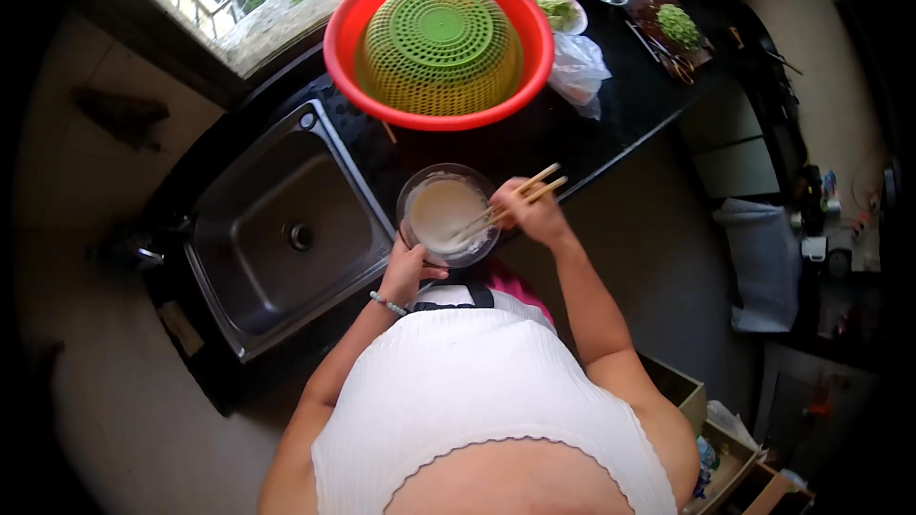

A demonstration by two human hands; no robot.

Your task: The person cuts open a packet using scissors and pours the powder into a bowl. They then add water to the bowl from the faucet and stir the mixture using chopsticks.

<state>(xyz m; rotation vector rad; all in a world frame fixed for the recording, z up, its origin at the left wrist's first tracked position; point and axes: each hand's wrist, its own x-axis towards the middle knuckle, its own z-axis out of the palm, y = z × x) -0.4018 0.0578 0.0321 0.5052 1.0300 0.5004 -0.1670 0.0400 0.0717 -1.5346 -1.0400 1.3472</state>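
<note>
A clear bowl [413, 193] with a pale, creamy mixture [447, 210] in it is at the counter's front edge, right of the sink. My left hand [412, 268] grips its lower left rim, with the fingers partly hidden beneath it. Wooden chopsticks [544, 183] are held in my closed right hand [530, 211], just right of the bowl. Their tips dip into the mixture at its lower right side.
A steel sink [286, 219] lies to the left. Behind the bowl stands a red basin [342, 67] holding a green strainer [444, 29]. Further right are a plate of greens [556, 10], a plastic bag [578, 72] and a board with chopped greens [677, 27].
</note>
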